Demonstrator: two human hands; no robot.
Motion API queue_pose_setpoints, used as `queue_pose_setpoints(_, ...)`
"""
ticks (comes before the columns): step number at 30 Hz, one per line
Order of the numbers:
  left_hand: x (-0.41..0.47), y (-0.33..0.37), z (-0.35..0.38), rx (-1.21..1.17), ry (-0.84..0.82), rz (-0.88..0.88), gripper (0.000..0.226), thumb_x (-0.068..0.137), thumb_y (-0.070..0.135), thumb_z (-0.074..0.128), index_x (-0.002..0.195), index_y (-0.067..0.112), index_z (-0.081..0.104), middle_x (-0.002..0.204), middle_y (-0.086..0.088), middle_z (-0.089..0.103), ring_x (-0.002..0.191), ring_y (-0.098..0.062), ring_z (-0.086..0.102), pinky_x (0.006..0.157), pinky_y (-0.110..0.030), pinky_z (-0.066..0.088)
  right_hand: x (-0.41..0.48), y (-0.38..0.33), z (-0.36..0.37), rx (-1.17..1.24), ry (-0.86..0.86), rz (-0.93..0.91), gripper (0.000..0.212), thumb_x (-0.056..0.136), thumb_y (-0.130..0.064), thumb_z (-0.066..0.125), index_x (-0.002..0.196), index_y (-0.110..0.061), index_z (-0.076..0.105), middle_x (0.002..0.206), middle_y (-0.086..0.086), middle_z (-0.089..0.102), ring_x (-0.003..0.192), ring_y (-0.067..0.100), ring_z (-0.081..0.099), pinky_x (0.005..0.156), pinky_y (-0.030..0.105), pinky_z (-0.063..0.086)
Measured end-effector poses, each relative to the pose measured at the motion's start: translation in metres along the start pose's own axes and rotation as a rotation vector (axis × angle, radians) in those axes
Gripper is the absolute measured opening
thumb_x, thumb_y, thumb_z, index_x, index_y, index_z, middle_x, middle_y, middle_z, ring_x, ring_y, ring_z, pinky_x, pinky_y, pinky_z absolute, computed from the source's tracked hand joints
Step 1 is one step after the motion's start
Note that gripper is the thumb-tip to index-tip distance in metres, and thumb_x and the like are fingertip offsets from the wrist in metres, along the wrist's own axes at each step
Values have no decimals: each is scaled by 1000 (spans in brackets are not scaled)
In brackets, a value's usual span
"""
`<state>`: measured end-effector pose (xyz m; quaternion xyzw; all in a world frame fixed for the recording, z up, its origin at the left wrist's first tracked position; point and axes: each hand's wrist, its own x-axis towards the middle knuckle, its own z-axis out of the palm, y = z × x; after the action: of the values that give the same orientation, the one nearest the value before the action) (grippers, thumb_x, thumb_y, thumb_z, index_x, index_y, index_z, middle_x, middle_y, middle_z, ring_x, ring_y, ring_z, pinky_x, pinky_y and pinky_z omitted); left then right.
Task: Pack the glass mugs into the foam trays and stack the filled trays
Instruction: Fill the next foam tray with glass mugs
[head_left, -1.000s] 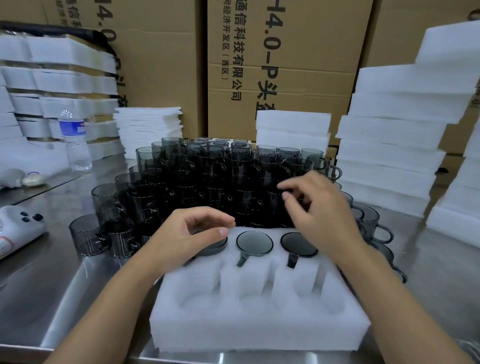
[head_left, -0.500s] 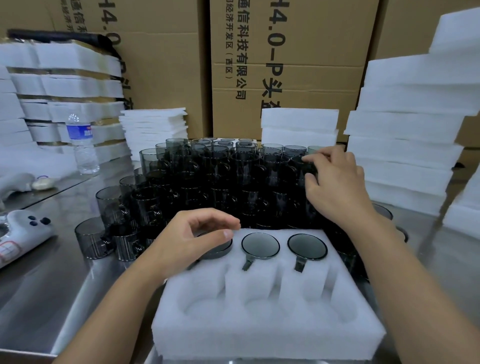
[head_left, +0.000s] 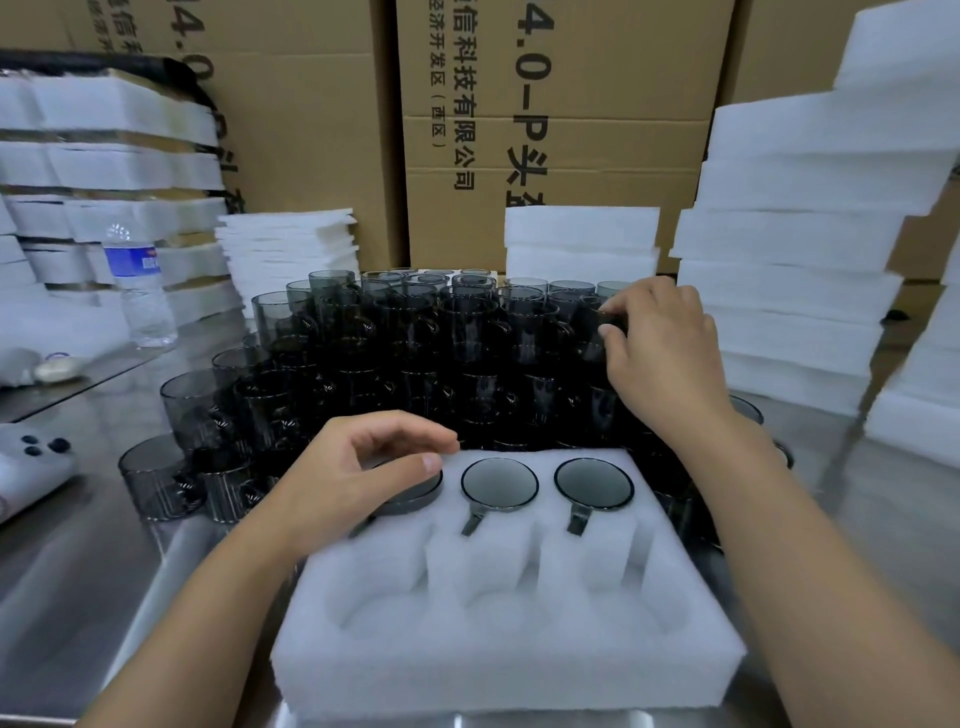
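Note:
A white foam tray (head_left: 509, 649) lies in front of me on the steel table. Its far row holds three smoky glass mugs: left (head_left: 415, 496), middle (head_left: 500, 483) and right (head_left: 594, 483). The three near pockets are bare. Behind the tray stands a dense pile of stacked glass mugs (head_left: 415, 353). My left hand (head_left: 358, 478) hovers over the left packed mug, fingers loosely curled, gripping nothing. My right hand (head_left: 665, 353) reaches into the right side of the pile and pinches the rim of an upper mug (head_left: 597, 325) between thumb and fingers.
Tall stacks of foam trays (head_left: 805, 260) stand at the right, a short stack (head_left: 582, 239) behind the mugs, thin foam sheets (head_left: 291, 244) at the back left. A water bottle (head_left: 137, 280) and a white device (head_left: 31, 462) sit left. Cardboard boxes (head_left: 561, 130) form the back wall.
My right hand has moved from just behind the tray up and right to the top of the mug pile and taken hold of a mug. My left hand has hardly moved.

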<state>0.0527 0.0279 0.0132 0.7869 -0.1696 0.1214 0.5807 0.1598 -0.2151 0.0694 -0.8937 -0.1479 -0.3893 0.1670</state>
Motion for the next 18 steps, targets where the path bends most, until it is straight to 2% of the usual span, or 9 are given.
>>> queue_pose_setpoints(2,0,0,0,-2,-2,3,27,69,40,69,94,30,75,102,1,74,96,-12,69,79,-18,51,0,-1,-1,60,34,0,19,94,-14,52,111,-9,57,117,8,52,109,27,40,88,36,34)
queue_pose_setpoints(7,1,-2,-1,-2,-5,17,28,70,41,68,94,30,75,102,1,74,96,-13,69,79,-18,51,0,-5,-8,174,140,-27,17,93,-10,53,109,-5,58,116,11,53,111,29,40,92,34,33)
queue_pose_setpoints(13,0,-2,-1,5,-3,13,26,71,38,70,96,31,74,102,2,74,96,-11,69,79,-17,51,-16,-28,-21,418,326,-230,14,89,-7,59,101,-2,62,106,11,58,105,28,45,92,29,35)
queue_pose_setpoints(15,1,-2,-1,-3,6,16,26,74,30,71,100,33,73,102,1,74,97,-11,68,81,-18,51,-25,-41,-21,481,322,-316,12,87,-6,61,98,-2,64,101,9,60,102,23,45,93,22,32)
queue_pose_setpoints(18,2,-3,0,-19,38,13,43,74,32,71,115,37,62,101,0,74,97,-11,68,82,-21,50,-39,-54,-16,563,218,-420,11,85,-6,62,95,-2,64,99,5,60,98,18,45,93,16,30)
